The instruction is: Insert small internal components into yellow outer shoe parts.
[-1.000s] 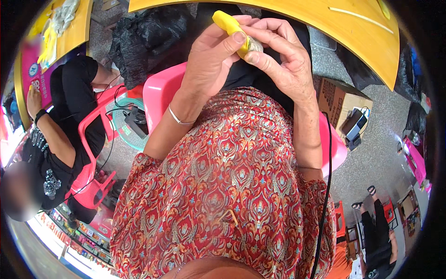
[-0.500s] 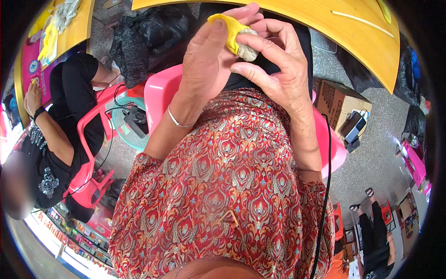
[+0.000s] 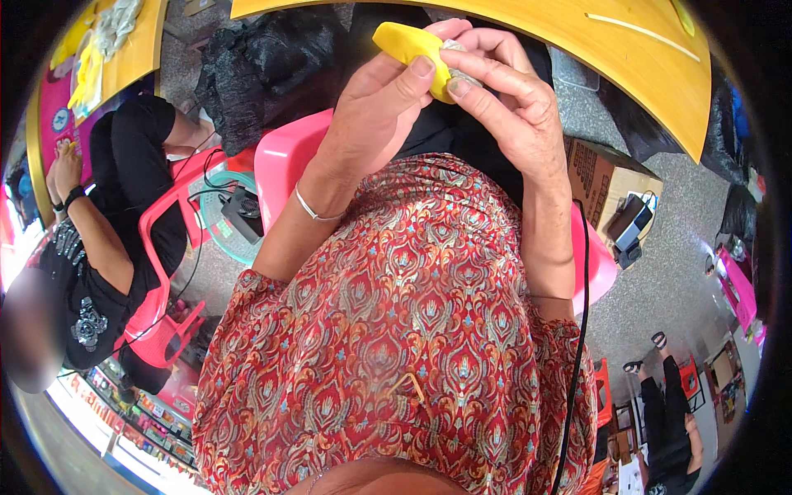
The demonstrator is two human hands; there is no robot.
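Note:
Over my lap, just short of the yellow table edge, both my hands work on a soft, bright yellow piece (image 3: 406, 43). Its material, whether cloth or something moulded, is unclear. My left hand (image 3: 373, 106) pinches it, with the thumb pressed on its near side. A greyish-white lump (image 3: 464, 68) sits against the yellow piece's right end, partly hidden by fingers. My right hand (image 3: 516, 103) holds this lump, its thumb and index finger closed at the yellow edge. From this angle I cannot tell how far the lump reaches inside.
A yellow table (image 3: 528, 18) curves across the top, bearing a thin pale stick (image 3: 643, 37). Black bags (image 3: 256, 70) lie left, near a pink chair (image 3: 285, 157). A co-worker (image 3: 99, 247) sits far left. At right stand a cardboard box (image 3: 590, 177) and a hanging black cable (image 3: 582, 330).
The yellow piece has turned to point left, showing a smoother, longer face. My right hand's fingers have closed in on the lump, covering more of it, and both hands have shifted slightly right.

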